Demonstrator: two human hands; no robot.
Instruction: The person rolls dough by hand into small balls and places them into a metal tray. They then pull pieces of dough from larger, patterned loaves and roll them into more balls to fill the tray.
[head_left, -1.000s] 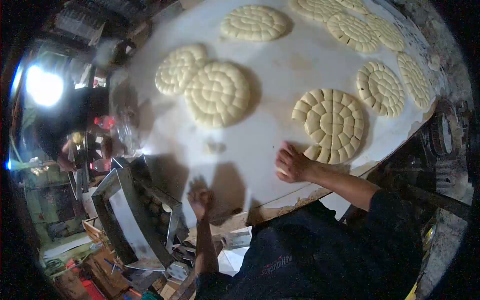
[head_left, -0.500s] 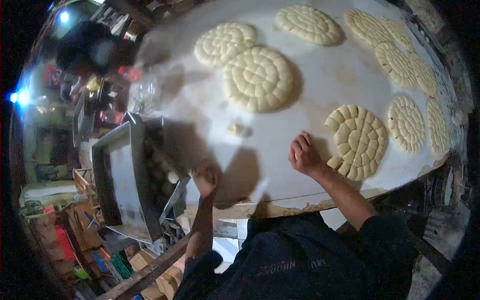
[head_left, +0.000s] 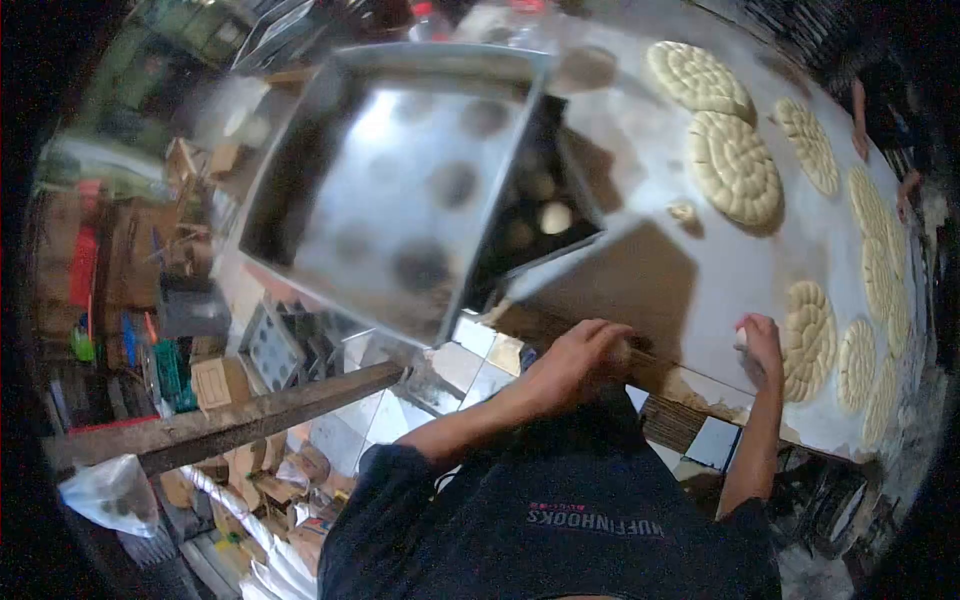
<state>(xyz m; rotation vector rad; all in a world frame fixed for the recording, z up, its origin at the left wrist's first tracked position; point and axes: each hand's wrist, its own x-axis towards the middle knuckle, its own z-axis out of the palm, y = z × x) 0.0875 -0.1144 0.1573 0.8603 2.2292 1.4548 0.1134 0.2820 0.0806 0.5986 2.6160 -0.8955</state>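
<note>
My left hand (head_left: 585,362) is over the near table edge, in front of my shirt, with its fingers bent together; what they hold, if anything, is hidden and blurred. Over the table near its front edge, my right hand (head_left: 762,350) is closed, a small pale spot showing at its fingertips. Just right of it lies a scored dough round (head_left: 808,340). A small dough lump (head_left: 682,212) sits farther back, beside a large segmented round (head_left: 733,168) that touches another round (head_left: 698,76).
A big metal tray (head_left: 400,190) stands at the left, over a darker tray (head_left: 540,215) with pale balls. More dough rounds (head_left: 805,145) line the right side. Another person's arm (head_left: 859,118) shows at the far right. A wooden beam (head_left: 270,410) crosses the lower left.
The view has turned left, so the trays look larger and the dough rounds stand farther right. My left hand has come closer to my body, and its fingers now point right.
</note>
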